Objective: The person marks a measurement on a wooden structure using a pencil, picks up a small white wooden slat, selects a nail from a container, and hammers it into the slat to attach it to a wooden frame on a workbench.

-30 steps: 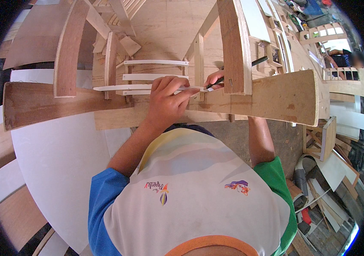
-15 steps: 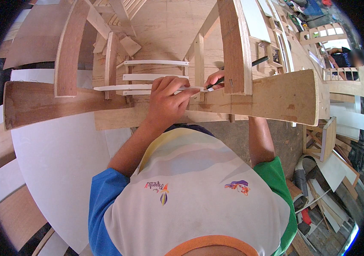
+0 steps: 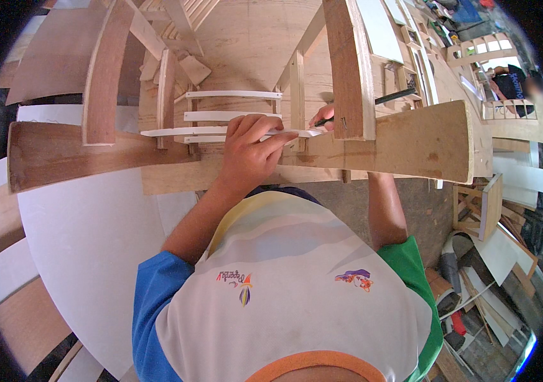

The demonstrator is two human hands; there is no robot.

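My left hand (image 3: 252,143) presses fingers and thumb on a long white slat (image 3: 182,132) lying across a wooden frame, its fingers closed along the strip. Close by the slat's right end is my right hand (image 3: 323,119), partly hidden behind a wooden upright (image 3: 353,83). It grips a thin black pen-like tool (image 3: 393,97), which slants up to the right and passes behind that upright. Other white slats, one at the back (image 3: 233,94) and one in the middle (image 3: 201,116), span the frame beyond my left hand. A wide wooden board (image 3: 421,143) crosses in front of the frame.
A second upright (image 3: 100,83) rises on the left. Below it is a large white sheet (image 3: 86,254). Wood offcuts (image 3: 485,305) lie on the floor at the lower right. Another person (image 3: 510,86) is at the far right beside slatted wooden furniture.
My right hand and the black tool have shifted slightly up and to the right, the tip drawing away from the slat's end. My left hand stays in place.
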